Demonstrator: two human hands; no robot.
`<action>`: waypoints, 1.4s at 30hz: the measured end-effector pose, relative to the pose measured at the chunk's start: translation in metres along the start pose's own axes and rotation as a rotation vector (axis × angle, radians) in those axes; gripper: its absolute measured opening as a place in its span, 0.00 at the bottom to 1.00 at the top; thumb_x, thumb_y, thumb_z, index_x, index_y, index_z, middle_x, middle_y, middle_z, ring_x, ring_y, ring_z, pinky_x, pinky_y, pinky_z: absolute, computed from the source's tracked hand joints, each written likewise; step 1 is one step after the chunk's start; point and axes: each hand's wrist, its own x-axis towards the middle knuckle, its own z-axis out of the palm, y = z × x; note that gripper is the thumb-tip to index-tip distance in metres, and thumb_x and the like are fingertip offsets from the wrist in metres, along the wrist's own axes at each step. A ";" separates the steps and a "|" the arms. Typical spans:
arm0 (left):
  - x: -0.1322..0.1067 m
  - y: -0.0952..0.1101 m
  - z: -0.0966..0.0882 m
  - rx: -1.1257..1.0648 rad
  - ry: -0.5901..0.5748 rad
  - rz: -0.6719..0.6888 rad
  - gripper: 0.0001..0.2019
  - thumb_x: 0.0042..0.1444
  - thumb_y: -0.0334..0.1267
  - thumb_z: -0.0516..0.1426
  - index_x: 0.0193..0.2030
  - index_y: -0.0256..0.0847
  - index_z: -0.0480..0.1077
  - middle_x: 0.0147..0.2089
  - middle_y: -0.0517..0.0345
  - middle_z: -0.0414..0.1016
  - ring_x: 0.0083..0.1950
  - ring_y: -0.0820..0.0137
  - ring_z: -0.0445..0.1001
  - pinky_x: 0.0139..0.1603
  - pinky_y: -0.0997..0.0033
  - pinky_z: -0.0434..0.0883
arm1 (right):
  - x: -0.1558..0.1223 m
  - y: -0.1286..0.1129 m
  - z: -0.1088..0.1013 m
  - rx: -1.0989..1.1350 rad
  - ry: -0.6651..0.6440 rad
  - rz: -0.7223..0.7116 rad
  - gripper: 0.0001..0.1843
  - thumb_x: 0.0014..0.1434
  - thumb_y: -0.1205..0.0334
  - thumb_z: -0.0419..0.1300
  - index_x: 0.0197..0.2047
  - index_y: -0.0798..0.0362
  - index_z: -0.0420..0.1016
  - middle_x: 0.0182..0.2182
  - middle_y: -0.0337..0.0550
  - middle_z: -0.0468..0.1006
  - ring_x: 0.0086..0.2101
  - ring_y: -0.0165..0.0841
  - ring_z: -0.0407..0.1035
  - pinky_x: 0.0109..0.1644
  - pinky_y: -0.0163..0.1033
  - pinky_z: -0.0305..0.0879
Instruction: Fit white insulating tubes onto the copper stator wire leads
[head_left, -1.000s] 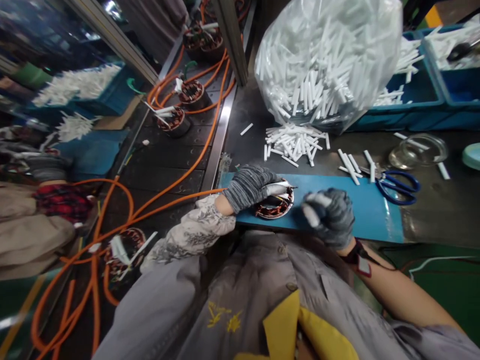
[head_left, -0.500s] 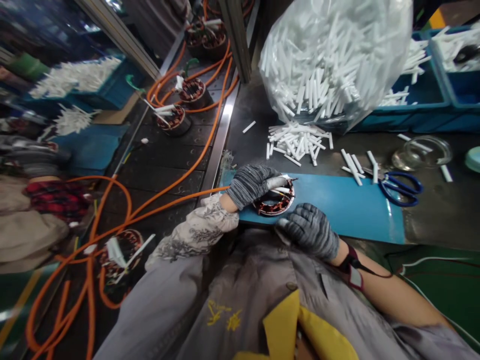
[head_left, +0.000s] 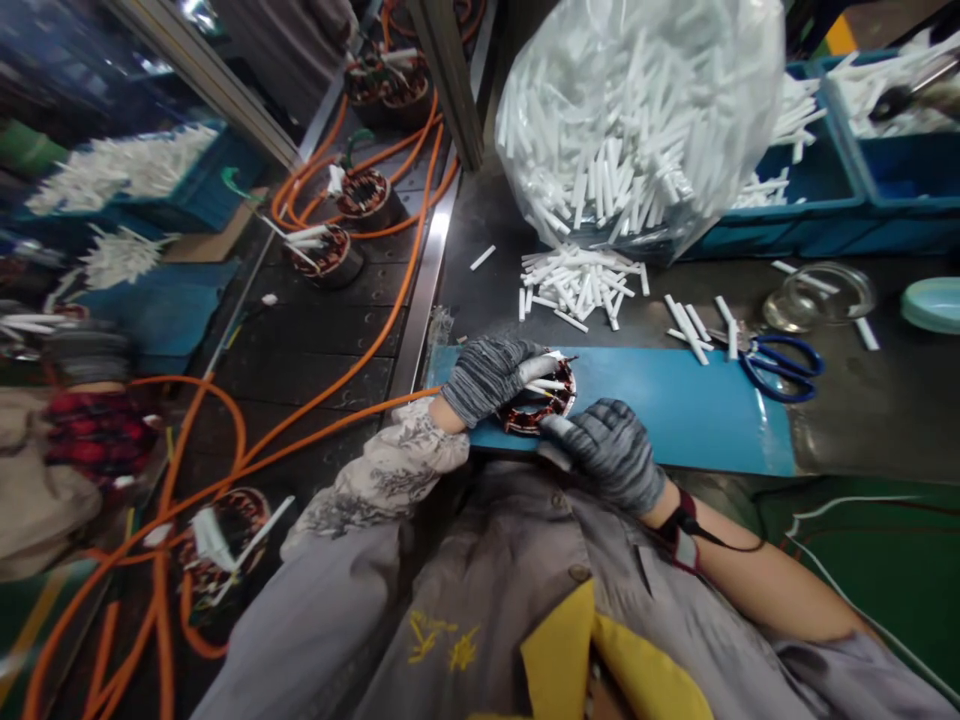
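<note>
The copper-wound ring (head_left: 559, 404) lies near the blue mat's (head_left: 675, 400) left end, close to its front edge. The left hand (head_left: 491, 380), clasping it, should steady it; whether the bent-fingered right hand (head_left: 609, 450) pinches anything is unclear.

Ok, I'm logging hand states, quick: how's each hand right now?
Left hand: fingers curled over the copper-wound ring; firm grip cannot be told.
Right hand: partly curled by the ring's near edge; any hold cannot be told.
</note>
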 end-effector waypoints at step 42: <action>-0.048 -0.008 0.021 0.159 0.077 -0.018 0.25 0.76 0.47 0.44 0.49 0.37 0.80 0.41 0.48 0.83 0.44 0.60 0.80 0.49 0.60 0.73 | 0.065 0.086 0.006 1.247 -0.567 0.349 0.24 0.70 0.42 0.59 0.59 0.48 0.82 0.56 0.42 0.83 0.55 0.40 0.77 0.65 0.48 0.71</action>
